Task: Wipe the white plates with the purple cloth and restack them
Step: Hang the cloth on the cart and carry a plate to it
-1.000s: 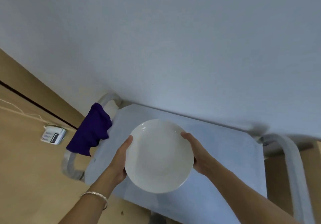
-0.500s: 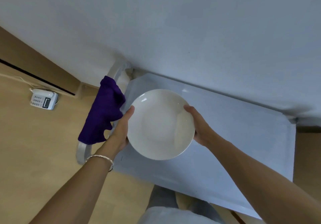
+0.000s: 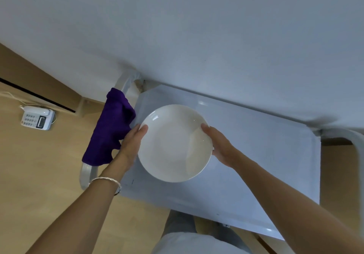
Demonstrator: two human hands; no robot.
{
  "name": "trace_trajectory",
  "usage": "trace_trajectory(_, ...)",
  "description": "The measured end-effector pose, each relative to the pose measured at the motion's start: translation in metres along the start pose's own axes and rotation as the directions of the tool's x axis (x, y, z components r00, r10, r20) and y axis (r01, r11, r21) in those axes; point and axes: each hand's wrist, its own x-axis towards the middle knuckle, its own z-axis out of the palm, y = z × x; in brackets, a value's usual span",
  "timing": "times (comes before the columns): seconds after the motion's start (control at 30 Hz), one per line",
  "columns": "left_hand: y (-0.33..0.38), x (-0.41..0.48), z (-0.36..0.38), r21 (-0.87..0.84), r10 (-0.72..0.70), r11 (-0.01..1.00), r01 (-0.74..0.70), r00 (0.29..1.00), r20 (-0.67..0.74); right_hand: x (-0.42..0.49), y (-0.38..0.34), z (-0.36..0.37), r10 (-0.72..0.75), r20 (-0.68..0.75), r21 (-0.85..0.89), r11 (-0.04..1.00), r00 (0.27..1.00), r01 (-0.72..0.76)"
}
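Observation:
A round white plate (image 3: 174,143) hangs over the pale grey table (image 3: 256,145), held by its rim from both sides. My left hand (image 3: 131,145) grips the left rim with the thumb on top. My right hand (image 3: 220,145) grips the right rim, its thumb lying over the edge. The purple cloth (image 3: 109,129) is draped over the curved grey rail (image 3: 86,175) at the table's left end, just left of my left hand. No other plates show in this view.
A white wall (image 3: 197,27) rises right behind the table. On the wooden floor at the left lies a white telephone (image 3: 37,117) with its cord. Another curved rail (image 3: 350,145) stands at the table's right end. My legs show below the table's near edge.
The view has tilted further down and the plate with both hands now sits nearer the table's left end beside the cloth. Both hands keep the same grip on the rim.

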Motion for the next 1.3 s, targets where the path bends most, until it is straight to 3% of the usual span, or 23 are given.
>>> trace_trajectory(0.13,0.023,-0.010,0.004,0.244,0.157,0.960,-0.137,0.985,-0.065,-0.019,0.000,-0.014,-0.037,-0.026,-0.090,0.995,0.999,0.034)
trace_trajectory(0.27,0.058,-0.033,0.050,0.371,0.411,0.863,-0.342,0.903,-0.125,-0.053,0.002,-0.045,-0.087,-0.058,-0.102,0.992,0.995,0.080)
trace_trajectory(0.33,0.075,-0.047,0.091,0.407,0.506,0.802,-0.438,0.859,-0.072,-0.076,0.002,-0.069,-0.117,-0.089,-0.073,0.991,0.989,0.111)
trace_trajectory(0.5,0.099,-0.107,0.239,0.393,0.642,0.634,-0.666,0.736,0.213,-0.151,0.011,-0.159,-0.229,-0.224,0.013,0.971,0.947,0.237)
trace_trajectory(0.63,0.083,-0.171,0.375,0.304,0.624,0.586,-0.751,0.658,0.421,-0.228,0.040,-0.261,-0.338,-0.350,0.080,0.918,0.874,0.388)
trace_trajectory(0.73,0.055,-0.218,0.473,0.274,0.616,0.563,-0.780,0.617,0.490,-0.287,0.074,-0.347,-0.374,-0.449,0.143,0.866,0.812,0.478)
trace_trajectory(0.9,-0.005,-0.290,0.607,0.287,0.480,0.517,-0.807,0.551,0.683,-0.385,0.141,-0.465,-0.305,-0.600,0.171,0.854,0.740,0.491)
trace_trajectory(1.0,-0.025,-0.312,0.666,0.285,0.418,0.468,-0.836,0.494,0.763,-0.424,0.158,-0.520,-0.291,-0.696,0.110,0.860,0.656,0.498)
trace_trajectory(1.07,-0.035,-0.316,0.696,0.311,0.383,0.392,-0.866,0.461,0.801,-0.438,0.168,-0.546,-0.298,-0.770,-0.013,0.891,0.564,0.453)
trace_trajectory(1.13,-0.041,-0.313,0.724,0.346,0.335,0.246,-0.905,0.414,0.846,-0.446,0.177,-0.569,-0.349,-0.803,-0.209,0.924,0.483,0.321)
trace_trajectory(1.2,-0.044,-0.307,0.752,0.378,0.292,0.145,-0.914,0.405,0.866,-0.454,0.184,-0.591,-0.373,-0.805,-0.327,0.928,0.461,0.181)
trace_trajectory(1.3,-0.042,-0.303,0.788,0.401,0.287,0.106,-0.910,0.414,0.864,-0.472,0.192,-0.628,-0.333,-0.820,-0.354,0.934,0.465,0.046)
